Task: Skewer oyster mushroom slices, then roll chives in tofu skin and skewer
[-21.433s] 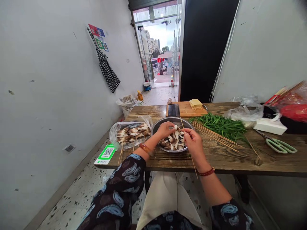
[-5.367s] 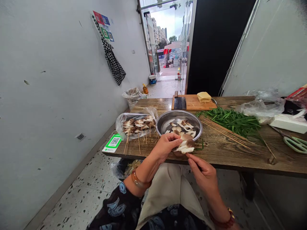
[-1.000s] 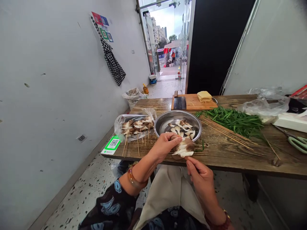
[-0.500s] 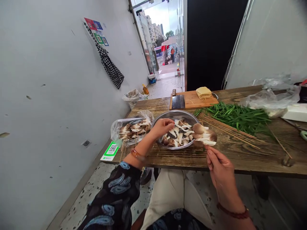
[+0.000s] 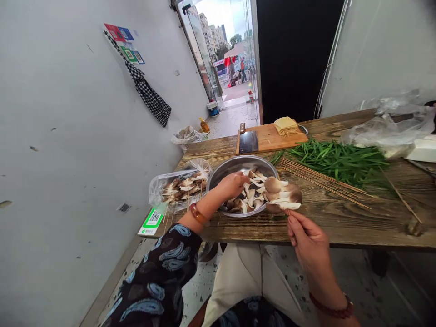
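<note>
A mushroom skewer (image 5: 282, 194), several brown-capped, white-stemmed slices stacked on a thin stick, is held level at the steel bowl's (image 5: 223, 167) right rim. Inside the bowl lie loose mushroom slices (image 5: 250, 196), pale and brown, heaped toward its near side.

Dark paisley sleeves (image 5: 163, 268), beaded bracelets (image 5: 195, 213), cream apron (image 5: 245, 281).

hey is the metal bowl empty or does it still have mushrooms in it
Not empty. The bowl holds loose mushroom pieces, and the left hand reaches into it.
</note>
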Motion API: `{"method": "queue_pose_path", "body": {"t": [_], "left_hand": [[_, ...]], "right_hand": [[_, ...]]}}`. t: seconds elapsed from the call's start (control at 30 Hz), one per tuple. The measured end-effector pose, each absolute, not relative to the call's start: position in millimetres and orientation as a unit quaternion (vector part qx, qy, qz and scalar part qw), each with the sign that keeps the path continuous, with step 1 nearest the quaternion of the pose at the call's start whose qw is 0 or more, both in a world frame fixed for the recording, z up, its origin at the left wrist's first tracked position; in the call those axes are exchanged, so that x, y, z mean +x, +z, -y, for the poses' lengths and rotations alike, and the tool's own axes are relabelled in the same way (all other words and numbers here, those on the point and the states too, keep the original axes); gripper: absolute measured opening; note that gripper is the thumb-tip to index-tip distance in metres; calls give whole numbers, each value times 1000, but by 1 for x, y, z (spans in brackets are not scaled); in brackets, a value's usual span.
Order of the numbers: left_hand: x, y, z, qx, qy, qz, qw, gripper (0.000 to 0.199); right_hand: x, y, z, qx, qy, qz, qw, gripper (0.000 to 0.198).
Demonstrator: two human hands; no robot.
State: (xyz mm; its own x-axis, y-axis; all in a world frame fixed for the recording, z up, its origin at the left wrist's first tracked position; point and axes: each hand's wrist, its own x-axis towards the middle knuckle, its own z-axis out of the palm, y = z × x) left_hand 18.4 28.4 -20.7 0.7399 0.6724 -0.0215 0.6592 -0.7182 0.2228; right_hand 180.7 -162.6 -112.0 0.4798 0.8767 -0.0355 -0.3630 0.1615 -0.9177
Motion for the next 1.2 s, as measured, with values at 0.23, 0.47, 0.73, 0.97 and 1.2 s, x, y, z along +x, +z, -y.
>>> {"method": "queue_pose_path", "body": {"t": [0.23,0.47,0.73,0.97,1.2], "left_hand": [[25,-22,-28,938,6,-337,84,16],[24,3,-18,776,303,-464,301,4],[24,14,25,568,431,-398,577,24],[25,17,55,579,446,-372,572,26],[15,22,67,621,438,-367,537,23]], "right_hand": [[180,-109,164,-471,446,279,708,30],[182,-108,162,-461,447,293,709,30],[178,-108,176,-464,454,337,682,28],[165,-95,187,-482,450,407,632,30],[158,-93,191,-501,430,413,628,33]]}}
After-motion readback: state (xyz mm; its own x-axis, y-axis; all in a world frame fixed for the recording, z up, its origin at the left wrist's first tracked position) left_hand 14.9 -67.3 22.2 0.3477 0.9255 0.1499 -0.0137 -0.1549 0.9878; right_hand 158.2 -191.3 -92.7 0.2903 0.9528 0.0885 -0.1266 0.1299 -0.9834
